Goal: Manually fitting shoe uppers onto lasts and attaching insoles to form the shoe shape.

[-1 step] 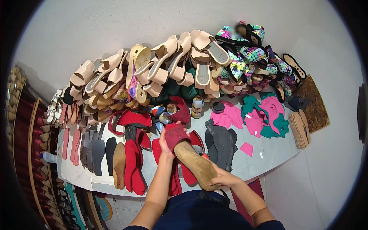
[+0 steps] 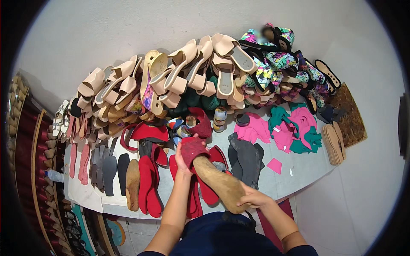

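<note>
Held at a slant over the front of the table is a worn wooden shoe last (image 2: 220, 183), its toe end pointing away from me. A dark red textured shoe upper (image 2: 193, 149) wraps around that toe end. My left hand (image 2: 183, 158) is closed around the upper from the left side, with fingertips showing beyond its far edge. At the heel end my right hand (image 2: 254, 198) grips the last, and part of its fingers is hidden behind the wood. Red insoles (image 2: 149, 187) lie just left of my left forearm, and more red pieces lie partly covered below the last.
Beige heeled sandals (image 2: 183, 72) and flower-patterned sandals (image 2: 275, 62) are piled along the wall. Pink fabric pieces (image 2: 254, 128), dark grey sole pieces (image 2: 245, 158) and a stack of tan insoles (image 2: 333, 145) lie on the right. Another wooden last (image 2: 133, 185) lies left; shelves of lasts (image 2: 50, 153) stand beyond.
The last and upper have shifted very slightly to the left at the toe end, together with my left hand. The heel end has dipped a little toward me.
</note>
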{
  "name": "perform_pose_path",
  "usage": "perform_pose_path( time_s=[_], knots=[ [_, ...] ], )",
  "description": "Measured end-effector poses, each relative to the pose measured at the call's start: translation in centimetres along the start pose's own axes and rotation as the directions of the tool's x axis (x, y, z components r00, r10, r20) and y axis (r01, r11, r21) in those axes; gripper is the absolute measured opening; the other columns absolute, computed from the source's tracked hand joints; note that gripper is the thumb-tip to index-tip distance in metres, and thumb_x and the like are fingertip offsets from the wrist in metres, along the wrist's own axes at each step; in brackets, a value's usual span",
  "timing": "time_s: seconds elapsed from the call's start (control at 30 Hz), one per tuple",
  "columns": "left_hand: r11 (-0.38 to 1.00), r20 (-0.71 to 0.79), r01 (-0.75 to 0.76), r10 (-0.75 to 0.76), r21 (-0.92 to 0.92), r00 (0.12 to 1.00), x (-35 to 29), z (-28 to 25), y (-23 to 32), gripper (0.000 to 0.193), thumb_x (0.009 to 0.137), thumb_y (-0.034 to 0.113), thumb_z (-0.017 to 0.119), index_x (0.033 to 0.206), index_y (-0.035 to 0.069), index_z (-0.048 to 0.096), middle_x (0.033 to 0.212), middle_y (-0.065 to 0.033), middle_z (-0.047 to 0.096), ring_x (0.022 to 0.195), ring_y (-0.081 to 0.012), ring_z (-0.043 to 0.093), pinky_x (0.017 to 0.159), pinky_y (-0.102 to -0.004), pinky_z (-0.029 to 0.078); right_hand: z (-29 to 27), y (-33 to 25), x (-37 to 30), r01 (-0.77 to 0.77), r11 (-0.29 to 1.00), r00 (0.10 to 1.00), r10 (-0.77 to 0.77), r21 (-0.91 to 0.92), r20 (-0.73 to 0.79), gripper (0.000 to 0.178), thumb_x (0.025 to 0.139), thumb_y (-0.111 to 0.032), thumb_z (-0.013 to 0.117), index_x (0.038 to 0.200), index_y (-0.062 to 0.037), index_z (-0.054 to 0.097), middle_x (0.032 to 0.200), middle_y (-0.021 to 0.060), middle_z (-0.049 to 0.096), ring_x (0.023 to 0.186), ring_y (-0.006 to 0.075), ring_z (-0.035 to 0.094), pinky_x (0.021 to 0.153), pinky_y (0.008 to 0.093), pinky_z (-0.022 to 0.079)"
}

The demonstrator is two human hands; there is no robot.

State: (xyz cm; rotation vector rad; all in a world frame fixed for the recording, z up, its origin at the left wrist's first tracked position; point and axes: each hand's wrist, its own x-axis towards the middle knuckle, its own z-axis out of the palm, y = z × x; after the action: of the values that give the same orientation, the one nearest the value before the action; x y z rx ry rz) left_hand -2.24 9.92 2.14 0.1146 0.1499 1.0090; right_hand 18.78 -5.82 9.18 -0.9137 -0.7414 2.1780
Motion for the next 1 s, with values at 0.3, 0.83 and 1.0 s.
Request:
perform_pose_path(
  time_s=[0.3, 0.83, 1.0],
  knots=[
    [0.997, 0.126, -0.026, 0.035, -0.067, 0.991, -1.0, 1.9, 2.1, 0.060, 0.080, 0.056, 0.037, 0.124, 0.015, 0.038, 0.103, -0.0161, 0.047, 0.090, -0.0335, 0.047, 0.082, -0.0489, 0.038, -9.2, -0.9, -3.7, 0.342, 0.927, 0.923, -0.300, 0.156, -0.243, 0.083, 0.055, 0.005, 0.052, 0.132, -0.0066, 0.023, 0.123, 0.0136, 0.040, 0.109, 0.0232, 0.046, 0.089, 0.0326, 0.039],
    [0.987, 0.186, -0.027, 0.057, -0.160, 0.981, -2.4, 0.7, 1.2, 0.061, 0.080, 0.056, 0.036, 0.132, 0.023, 0.028, 0.109, -0.0148, 0.044, 0.095, -0.0330, 0.044, 0.085, -0.0510, 0.034, -10.8, 1.7, 1.7, -0.667, 0.193, 0.109, -0.930, -0.720, -0.350, 0.071, 0.069, -0.023, 0.055, 0.130, -0.0012, 0.026, 0.121, 0.0233, 0.035, 0.114, 0.0376, 0.030, 0.096, 0.0467, 0.022],
    [0.985, 0.155, -0.047, 0.073, -0.164, 0.985, -3.0, 0.4, 0.6, 0.060, 0.081, 0.056, 0.035, 0.130, 0.022, 0.032, 0.109, -0.0142, 0.045, 0.095, -0.0319, 0.046, 0.085, -0.0501, 0.034, -4.0, 4.2, 4.5, -0.410, 0.083, 0.573, -0.751, -0.909, -0.327, 0.060, 0.071, -0.049, 0.055, 0.104, 0.0013, 0.053, 0.082, 0.0169, 0.057, 0.079, 0.0296, 0.052, 0.070, 0.0391, 0.035]
  ],
)
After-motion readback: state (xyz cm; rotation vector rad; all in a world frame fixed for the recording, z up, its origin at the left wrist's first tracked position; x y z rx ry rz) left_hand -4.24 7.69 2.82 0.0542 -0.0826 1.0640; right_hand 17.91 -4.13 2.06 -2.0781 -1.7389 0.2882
